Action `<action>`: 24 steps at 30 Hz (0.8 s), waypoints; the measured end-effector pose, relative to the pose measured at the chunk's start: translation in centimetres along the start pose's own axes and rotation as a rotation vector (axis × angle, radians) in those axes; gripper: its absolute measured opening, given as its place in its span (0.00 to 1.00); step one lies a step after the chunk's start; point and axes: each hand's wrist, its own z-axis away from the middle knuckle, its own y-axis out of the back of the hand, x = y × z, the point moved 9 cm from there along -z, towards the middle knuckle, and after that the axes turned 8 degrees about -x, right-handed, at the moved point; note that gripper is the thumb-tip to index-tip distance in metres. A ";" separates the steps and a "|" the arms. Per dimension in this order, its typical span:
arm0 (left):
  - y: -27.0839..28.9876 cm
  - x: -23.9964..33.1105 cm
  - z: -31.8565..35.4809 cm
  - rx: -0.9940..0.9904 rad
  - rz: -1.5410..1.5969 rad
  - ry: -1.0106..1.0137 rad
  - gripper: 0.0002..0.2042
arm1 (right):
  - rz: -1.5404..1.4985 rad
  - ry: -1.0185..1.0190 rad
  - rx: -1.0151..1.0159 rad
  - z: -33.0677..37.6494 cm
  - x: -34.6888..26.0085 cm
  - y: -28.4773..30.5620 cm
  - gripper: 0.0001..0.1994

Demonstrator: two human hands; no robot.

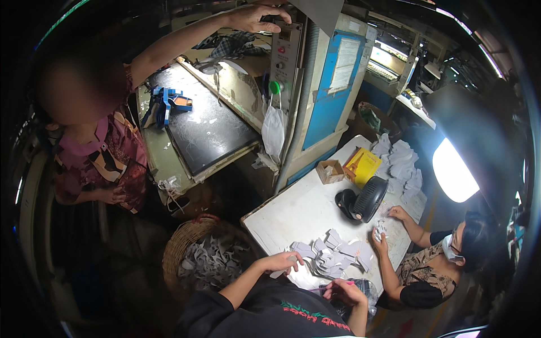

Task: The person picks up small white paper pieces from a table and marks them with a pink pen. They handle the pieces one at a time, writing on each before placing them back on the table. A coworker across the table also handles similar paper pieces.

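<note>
My left hand (280, 262) is at the near left edge of the white table, with fingers curled round a small grey piece (276, 274). My right hand (345, 292) is closed in front of my black shirt on a thin pink tool (350, 283); its exact kind is too small to tell. Just beyond my hands, a loose pile of grey cut pieces (329, 253) covers the near part of the white table (282, 211). A clear plastic bag (371, 296) lies beside my right hand, partly hidden by it.
A wicker basket (172, 248) full of grey scraps stands left of the table. A black fan (369, 200), a yellow box (362, 167) and a small open carton (329, 170) are farther back. A masked co-worker (428, 265) handles small pieces at right; another person (101, 152) reaches toward a machine panel (283, 62).
</note>
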 end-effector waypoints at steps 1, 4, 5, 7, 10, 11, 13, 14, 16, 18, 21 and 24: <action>0.6 2.3 0.6 -0.020 0.058 -0.050 0.10 | -0.028 0.007 0.007 -0.1 0.2 0.4 0.21; 2.8 10.1 2.7 0.006 0.080 -0.212 0.08 | -0.131 0.057 -0.012 -0.2 0.4 1.5 0.21; 3.4 13.1 3.6 0.026 0.067 -0.292 0.08 | -0.167 0.058 -0.003 -0.2 0.5 1.9 0.20; 4.5 18.9 5.5 0.060 0.041 -0.429 0.07 | -0.222 0.048 0.022 -0.2 0.8 2.9 0.20; 6.2 28.0 8.6 0.187 -0.047 -0.686 0.07 | -0.290 0.074 -0.006 -0.8 0.9 3.5 0.19; 6.5 30.7 9.6 0.233 -0.018 -0.788 0.08 | -0.301 0.069 -0.031 -1.0 0.9 3.5 0.19; 6.9 35.8 11.0 0.260 0.036 -0.975 0.08 | -0.332 0.046 -0.044 -1.1 1.1 3.7 0.18; 6.9 38.4 11.6 0.291 -0.019 -1.061 0.09 | -0.340 0.046 -0.056 -1.2 1.1 3.7 0.18; 7.0 42.5 12.5 0.370 -0.139 -1.156 0.11 | -0.352 0.037 -0.065 -1.1 1.1 3.7 0.19; 7.0 46.6 13.1 0.546 -0.347 -1.223 0.14 | -0.342 0.034 -0.052 -1.0 1.1 3.7 0.19; 5.6 52.6 15.7 1.078 -0.946 -1.369 0.25 | -0.331 0.012 -0.015 -1.0 1.3 3.7 0.18; 5.8 57.8 16.4 1.471 -1.092 -1.358 0.30 | -0.323 0.026 -0.026 -1.0 1.2 3.4 0.18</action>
